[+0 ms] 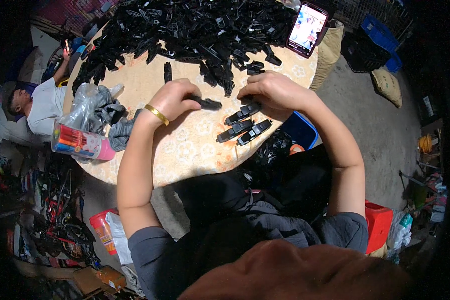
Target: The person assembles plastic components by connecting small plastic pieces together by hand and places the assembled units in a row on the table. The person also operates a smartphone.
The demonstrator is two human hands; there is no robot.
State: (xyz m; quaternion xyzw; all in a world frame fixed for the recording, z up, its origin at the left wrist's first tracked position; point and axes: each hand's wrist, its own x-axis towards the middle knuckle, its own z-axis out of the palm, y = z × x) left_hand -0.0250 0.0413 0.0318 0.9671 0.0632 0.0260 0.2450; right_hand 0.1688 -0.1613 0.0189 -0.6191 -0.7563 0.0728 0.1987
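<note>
From where I sit, I take the small group of black plastic clips [233, 131] as my landmark; they lie at the near edge of the tabletop [177, 162], long axes roughly parallel, slanting up to the right. Just to their right, below the edge, I make out a blue bin [310, 134]. Well to their left stands a clear jar of coloured pens [77, 140], with a grey cloth glove [122, 134] between it and my left forearm.

Left of the group and slightly beyond it, my left hand [171, 98] has its thumb and fingers narrowed on one end of a slim black part [211, 104]. That part points sideways, its free end toward the group and the gap between the hands, so the left is the nearer hand to it. My right hand [277, 89] is just beyond the clips, fingers curled over; I cannot tell whether it grips anything.

Farther out, past the group, a tongue of loose pieces runs down from a broad heap of black plastic parts [185, 27], and beyond the clips to the right a lit smartphone [307, 28] leans.
</note>
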